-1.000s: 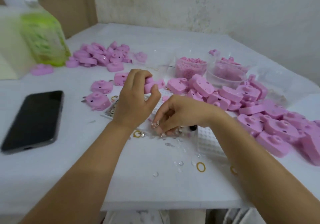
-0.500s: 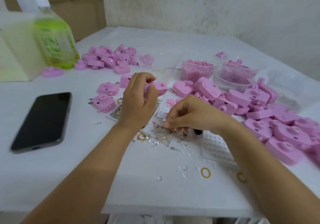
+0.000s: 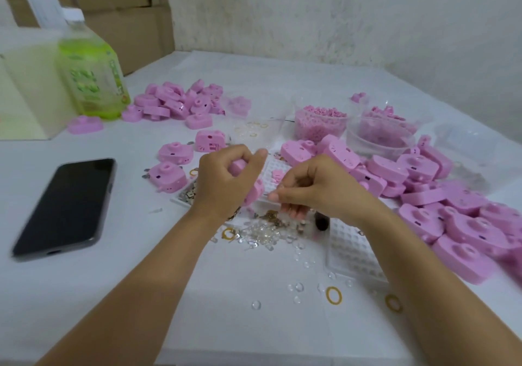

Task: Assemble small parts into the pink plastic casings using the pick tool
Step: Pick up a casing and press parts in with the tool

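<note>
Pink casing (image 3: 255, 191) tilted in left hand (image 3: 226, 182), pick tool (image 3: 322, 222) in right hand (image 3: 313, 190) — clear small parts (image 3: 262, 234) scattered below

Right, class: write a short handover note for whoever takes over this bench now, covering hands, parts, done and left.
Left hand grips one pink casing.
Right hand holds the pick tool, close beside that casing.
Clear small parts lie loose below the hands. The big casing pile is right, a smaller pile far left.
Done: cannot tell which casings are finished.
Left: fit this one, then work through the piles.
</note>
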